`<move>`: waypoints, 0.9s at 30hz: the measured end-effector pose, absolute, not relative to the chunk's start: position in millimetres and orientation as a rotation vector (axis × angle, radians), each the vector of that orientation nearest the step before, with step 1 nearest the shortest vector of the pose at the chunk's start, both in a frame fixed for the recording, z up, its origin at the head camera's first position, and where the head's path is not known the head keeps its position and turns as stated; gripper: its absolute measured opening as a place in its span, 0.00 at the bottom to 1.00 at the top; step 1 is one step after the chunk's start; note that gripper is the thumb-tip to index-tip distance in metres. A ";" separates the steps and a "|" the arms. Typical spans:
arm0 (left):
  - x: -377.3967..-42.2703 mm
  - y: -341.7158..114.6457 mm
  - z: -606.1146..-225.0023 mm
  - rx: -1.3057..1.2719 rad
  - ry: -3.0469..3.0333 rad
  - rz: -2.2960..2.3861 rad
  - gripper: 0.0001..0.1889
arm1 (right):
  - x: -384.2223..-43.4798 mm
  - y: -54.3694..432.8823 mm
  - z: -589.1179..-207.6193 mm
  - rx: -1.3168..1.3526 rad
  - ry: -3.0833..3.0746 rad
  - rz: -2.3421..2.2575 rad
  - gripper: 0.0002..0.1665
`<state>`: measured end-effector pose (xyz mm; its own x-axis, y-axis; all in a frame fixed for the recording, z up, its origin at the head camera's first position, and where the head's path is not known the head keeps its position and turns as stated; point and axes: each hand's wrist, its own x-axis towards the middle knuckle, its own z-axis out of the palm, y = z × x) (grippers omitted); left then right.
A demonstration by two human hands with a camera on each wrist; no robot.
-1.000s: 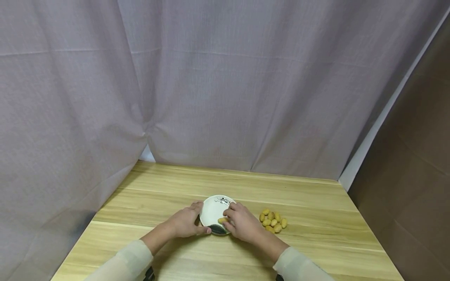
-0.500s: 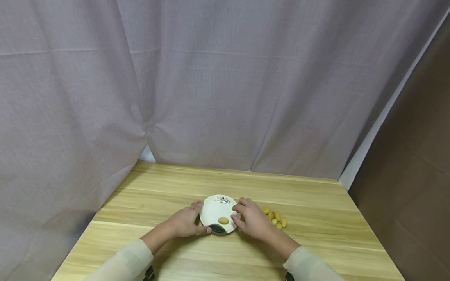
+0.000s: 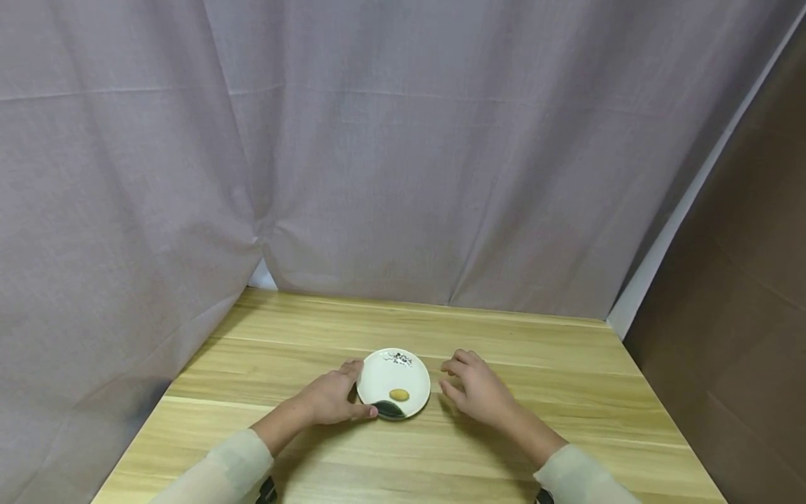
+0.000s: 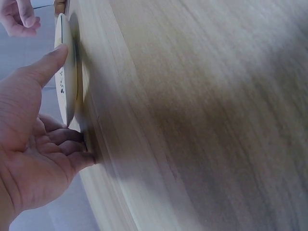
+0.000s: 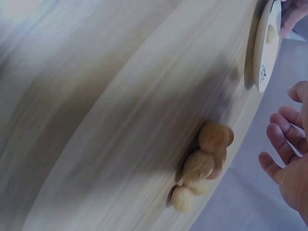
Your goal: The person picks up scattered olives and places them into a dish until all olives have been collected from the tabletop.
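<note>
A small white plate [image 3: 382, 374] with a dark green patch and a black branch print lies on the table. One yellow oval piece [image 3: 399, 395], like a small wrinkled nut or fruit, rests on it. My left hand [image 3: 330, 399] holds the plate's left edge, thumb at the near rim and fingers at the far side. To the right of the plate hovers my right hand [image 3: 481, 392], fingers loosely bent with nothing between them. Below it, in the right wrist view, sits a pile of yellow-brown pieces [image 5: 198, 167], hidden behind the hand in the head view.
The wooden table [image 3: 302, 325] extends past the plate on all sides. A grey curtain [image 3: 390, 196] hangs along its back and left, and a brown panel [image 3: 724, 301] stands at the right.
My right hand has let go of the oval piece on the plate and moved right, covering the pile in the head view. My left hand has stayed at the plate.
</note>
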<state>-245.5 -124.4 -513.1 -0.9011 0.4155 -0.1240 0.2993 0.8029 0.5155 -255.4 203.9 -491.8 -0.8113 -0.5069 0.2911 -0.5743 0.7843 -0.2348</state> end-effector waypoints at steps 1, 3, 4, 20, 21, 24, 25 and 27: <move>-245.6 -124.6 -513.6 0.556 2.759 0.736 0.63 | -255.4 206.2 -492.3 0.838 -2.776 0.469 0.14; -245.9 -124.9 -514.6 0.561 2.757 0.739 0.63 | -254.9 211.0 -493.2 0.821 -2.794 0.473 0.13; -246.2 -124.9 -515.2 0.564 2.754 0.745 0.63 | -254.6 213.3 -493.6 0.811 -2.805 0.481 0.13; -246.2 -126.0 -514.7 0.565 2.746 0.775 0.63 | -252.1 243.8 -497.1 0.805 -2.739 0.483 0.09; -246.2 -126.0 -514.5 0.566 2.745 0.775 0.63 | -251.6 245.2 -498.0 0.808 -2.738 0.484 0.08; -246.2 -125.8 -514.4 0.568 2.742 0.777 0.63 | -250.1 249.3 -501.0 0.809 -2.749 0.484 0.07; -246.1 -125.8 -514.2 0.568 2.741 0.777 0.63 | -249.4 250.3 -501.4 0.806 -2.757 0.487 0.07; -246.0 -125.9 -513.9 0.569 2.743 0.777 0.63 | -248.6 252.0 -502.5 0.803 -2.765 0.487 0.07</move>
<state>-246.0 -125.9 -513.9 -0.8970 0.4263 -0.1167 0.3018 0.7837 0.5428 -248.6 252.0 -502.5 -0.8263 -0.4777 0.2984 -0.5509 0.7958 -0.2516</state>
